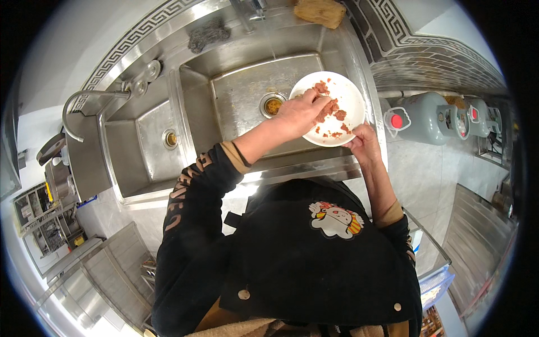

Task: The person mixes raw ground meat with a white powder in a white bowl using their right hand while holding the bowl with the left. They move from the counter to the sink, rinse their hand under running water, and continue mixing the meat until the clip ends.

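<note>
A white bowl (351,104) is held over the right side of the large sink basin. Scattered in it are small reddish-brown pieces of what looks like meat (340,115). My right hand (365,143) grips the bowl's near right rim, with the thumb on the rim and the other fingers beneath. Reaching in from the left, my left hand (306,114) has its fingers bunched together on the meat pieces inside the bowl; the fingertips are partly hidden.
The large steel basin (241,92) has a drain (272,105) with yellowish bits in it. A smaller basin (132,143) and a curved faucet (68,115) lie left. Dark scouring mesh (209,36) and a brown sponge-like block (320,12) rest on the back ledge. Grey jugs (426,118) stand right.
</note>
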A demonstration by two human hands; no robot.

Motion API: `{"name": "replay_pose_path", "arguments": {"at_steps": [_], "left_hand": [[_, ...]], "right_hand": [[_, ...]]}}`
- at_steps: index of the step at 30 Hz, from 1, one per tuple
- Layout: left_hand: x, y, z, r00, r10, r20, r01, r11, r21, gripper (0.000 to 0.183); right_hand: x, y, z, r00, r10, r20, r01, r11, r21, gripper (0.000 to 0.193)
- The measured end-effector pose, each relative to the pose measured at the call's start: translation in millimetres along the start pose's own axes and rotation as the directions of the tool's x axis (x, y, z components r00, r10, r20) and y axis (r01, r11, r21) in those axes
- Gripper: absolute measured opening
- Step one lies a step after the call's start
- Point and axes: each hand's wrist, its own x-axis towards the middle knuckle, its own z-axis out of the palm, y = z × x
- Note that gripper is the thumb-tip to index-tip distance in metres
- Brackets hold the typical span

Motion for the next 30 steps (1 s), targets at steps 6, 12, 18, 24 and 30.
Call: {"name": "replay_pose_path", "arguments": {"at_steps": [6,12,18,24,30], "left_hand": [[25,-6,7,0.988,-0.084,-0.126,0.051,0.967,-0.248,0.032],[20,0,19,0.937,0.005,-0.348,-0.057,0.989,-0.139,0.037],[35,6,22,0.989,0.085,-0.124,-0.111,0.97,-0.216,0.032],[13,30,20,0.954,0.276,-0.114,-0.281,0.959,-0.034,0.032],[22,29,31,0.974,0.221,0.055,-0.22,0.975,-0.02,0.023]], "right_hand": [[-5,2,4,0.999,0.011,-0.043,-0.013,0.999,-0.049,0.047],[-6,1,7,0.999,-0.008,-0.049,0.005,0.998,-0.067,0.045],[-3,4,9,0.998,0.009,-0.064,-0.01,1.0,-0.014,0.045],[-1,3,1,0.999,-0.001,-0.037,0.0,0.999,-0.039,0.046],[-1,6,0,1.0,0.022,-0.017,-0.022,0.999,0.033,0.042]]}}
